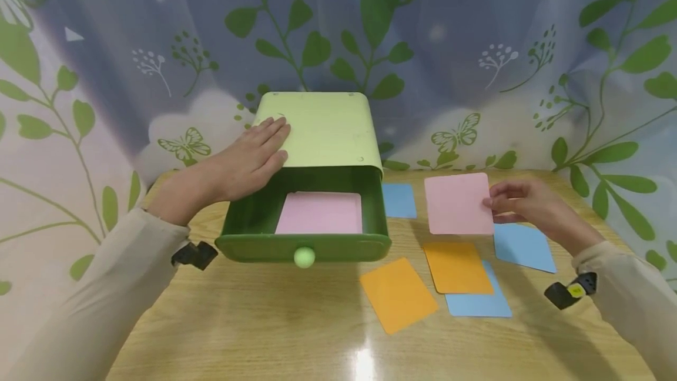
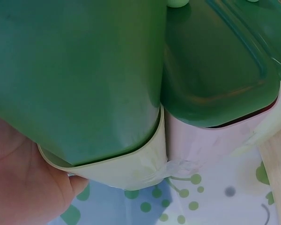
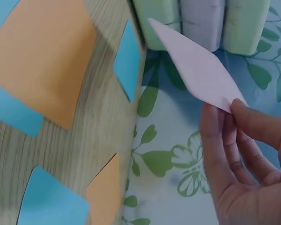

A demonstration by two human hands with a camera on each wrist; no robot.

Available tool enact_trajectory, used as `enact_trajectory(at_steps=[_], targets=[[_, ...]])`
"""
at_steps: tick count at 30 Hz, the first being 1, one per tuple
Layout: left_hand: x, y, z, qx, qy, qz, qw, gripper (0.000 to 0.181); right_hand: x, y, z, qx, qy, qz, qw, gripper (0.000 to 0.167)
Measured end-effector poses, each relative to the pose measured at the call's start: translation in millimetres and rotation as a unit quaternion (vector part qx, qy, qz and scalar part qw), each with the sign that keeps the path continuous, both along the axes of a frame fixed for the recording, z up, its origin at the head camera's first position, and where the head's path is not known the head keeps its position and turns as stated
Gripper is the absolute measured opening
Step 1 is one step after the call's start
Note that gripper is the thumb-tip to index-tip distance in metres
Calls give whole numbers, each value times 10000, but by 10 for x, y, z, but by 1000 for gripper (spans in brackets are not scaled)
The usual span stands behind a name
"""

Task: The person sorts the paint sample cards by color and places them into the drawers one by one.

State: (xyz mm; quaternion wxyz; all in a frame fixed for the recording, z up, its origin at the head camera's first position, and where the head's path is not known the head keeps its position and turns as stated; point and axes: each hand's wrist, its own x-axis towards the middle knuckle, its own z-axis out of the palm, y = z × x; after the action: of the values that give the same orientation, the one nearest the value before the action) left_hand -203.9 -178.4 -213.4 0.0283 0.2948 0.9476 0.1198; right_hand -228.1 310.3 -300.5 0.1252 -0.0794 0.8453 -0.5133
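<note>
The pink card [image 1: 457,203] you have in hand is held up to the right of the drawer unit, apart from the tabletop [image 1: 264,322], and your right hand [image 1: 520,200] pinches it at one edge between thumb and fingers. To its left, the top drawer [image 1: 338,247] stands pulled out, its round knob [image 1: 304,257] facing you, and a pink stack [image 1: 319,215] lies flat inside; how many cards that makes, you cannot tell from here. Your left hand [image 1: 248,160] holds nothing: it rests on the left part of the pale green cover [image 1: 328,128], fingers straight. Judging by how things lie, the pink is partly put away, with your held card not yet in. The other colours look untouched by that: around you on the table, one orange card [image 1: 399,296] lies alone, another orange card [image 1: 457,266] overlaps a blue card [image 1: 483,306], and two more blue ones lie farther back, one beside the unit and one below your right hand. The right wrist view shows a further orange card [image 3: 104,194] near the table's back edge. What the lower drawers hold, you cannot see.
</note>
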Motion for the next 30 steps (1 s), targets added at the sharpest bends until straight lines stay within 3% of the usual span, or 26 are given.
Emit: enact_trajectory(at_steps=[3,11,21,27,30], targets=[[0,-4,-3,10,4,14,10000,58,39,-37,28,-171,108,79,9998,18],[-11,-12,-36,8,7,-10,10000,58,133,-176,94,-971,-156,167,9950,10],[-15,-13,-35,-33,-32,-12,10000,59,214,-298,144,-1625,-306,395,9854,25],[-18,-8,-20,-47,32,-24,10000,59,290,-386,207,-2177,-311,828,9720,27],[-17,-4,-10,-51,51,-37,10000,59,342,-446,247,-2184,-195,976,9708,29]])
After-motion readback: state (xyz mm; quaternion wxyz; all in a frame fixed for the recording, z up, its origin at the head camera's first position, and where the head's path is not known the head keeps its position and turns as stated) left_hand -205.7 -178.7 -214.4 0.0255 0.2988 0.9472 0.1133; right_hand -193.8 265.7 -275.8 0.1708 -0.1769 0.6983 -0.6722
